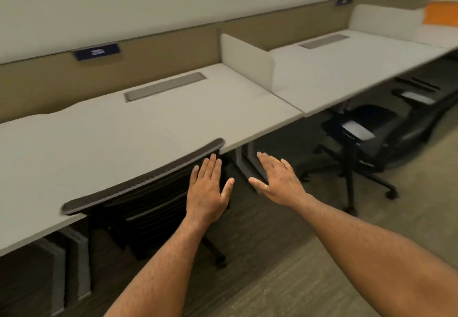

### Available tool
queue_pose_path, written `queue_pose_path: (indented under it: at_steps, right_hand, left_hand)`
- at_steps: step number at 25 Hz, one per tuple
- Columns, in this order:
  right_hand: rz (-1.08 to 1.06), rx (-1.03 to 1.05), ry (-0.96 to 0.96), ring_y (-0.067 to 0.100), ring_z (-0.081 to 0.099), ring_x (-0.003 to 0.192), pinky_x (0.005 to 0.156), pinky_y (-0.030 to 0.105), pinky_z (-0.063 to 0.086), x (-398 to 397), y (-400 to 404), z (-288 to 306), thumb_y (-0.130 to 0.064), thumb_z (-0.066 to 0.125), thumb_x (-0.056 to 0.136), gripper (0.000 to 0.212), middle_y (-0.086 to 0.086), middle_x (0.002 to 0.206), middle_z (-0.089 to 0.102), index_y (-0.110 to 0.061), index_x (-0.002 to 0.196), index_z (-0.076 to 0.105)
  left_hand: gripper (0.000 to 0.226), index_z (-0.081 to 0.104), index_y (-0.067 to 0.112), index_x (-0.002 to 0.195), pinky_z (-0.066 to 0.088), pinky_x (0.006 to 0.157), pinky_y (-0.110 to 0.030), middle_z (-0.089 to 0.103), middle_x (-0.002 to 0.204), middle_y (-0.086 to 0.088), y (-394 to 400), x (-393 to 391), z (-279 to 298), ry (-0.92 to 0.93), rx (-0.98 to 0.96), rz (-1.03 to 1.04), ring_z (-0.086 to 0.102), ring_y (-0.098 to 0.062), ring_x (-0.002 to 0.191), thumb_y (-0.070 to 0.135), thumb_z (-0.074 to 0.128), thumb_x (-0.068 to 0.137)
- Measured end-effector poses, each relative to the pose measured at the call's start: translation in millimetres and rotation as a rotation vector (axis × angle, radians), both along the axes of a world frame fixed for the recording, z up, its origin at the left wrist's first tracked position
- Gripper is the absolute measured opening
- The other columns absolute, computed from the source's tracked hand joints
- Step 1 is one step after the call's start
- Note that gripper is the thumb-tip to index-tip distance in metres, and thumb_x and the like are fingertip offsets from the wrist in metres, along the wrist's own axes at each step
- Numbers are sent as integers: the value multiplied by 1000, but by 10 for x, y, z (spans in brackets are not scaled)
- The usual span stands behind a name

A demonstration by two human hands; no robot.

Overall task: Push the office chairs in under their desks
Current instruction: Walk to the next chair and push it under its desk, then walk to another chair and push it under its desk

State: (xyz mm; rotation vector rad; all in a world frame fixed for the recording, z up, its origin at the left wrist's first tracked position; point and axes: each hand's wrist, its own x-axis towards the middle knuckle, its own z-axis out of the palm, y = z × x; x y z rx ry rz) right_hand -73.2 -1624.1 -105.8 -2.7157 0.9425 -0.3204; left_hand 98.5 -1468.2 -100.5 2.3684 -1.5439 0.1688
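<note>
A black mesh-backed office chair stands tucked against the near white desk, its top rail touching the desk's front edge. My left hand is flat and open in front of the right part of that backrest; whether it touches the mesh I cannot tell. My right hand is open too, hovering to the chair's right in front of the desk leg, holding nothing. A second black chair stands at the neighbouring desk, seat partly under it, turned at an angle.
A low white divider separates the two desks. Each desk has a grey cable flap. A tan partition wall runs behind. Another chair sits further right. Carpeted floor stretches behind the chairs.
</note>
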Motion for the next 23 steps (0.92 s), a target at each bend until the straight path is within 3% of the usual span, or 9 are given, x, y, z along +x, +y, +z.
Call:
queue_pose_path:
  at_steps: [9,16,23]
  right_hand:
    - [-576,43,-15,20,16,151,121,41,3,-2603,-509,-92,-65,32,97,79,6,164,21,-21,158,12]
    - [-931,37,-51,22,17,151,121,42,4,-4716,-659,17,-66,32,96,79,6,164,21,-21,158,14]
    - [-1203,98,51,21,9,152,123,43,1,-6736,-644,-9,-65,28,98,78,5,167,12,-20,159,6]
  left_hand:
    - [80,19,15,156,-8,120,-33,11,165,-2,-1561,-2017,-68,61,82,-489,3,-15,151,66,9,95]
    - [78,25,11,155,-3,121,-36,16,165,-5,-2539,-4213,-10,17,103,-839,7,-17,152,62,15,97]
    - [85,25,11,155,1,121,-37,15,165,-6,-3186,-6289,-58,-2,131,-1060,9,-20,152,67,7,93]
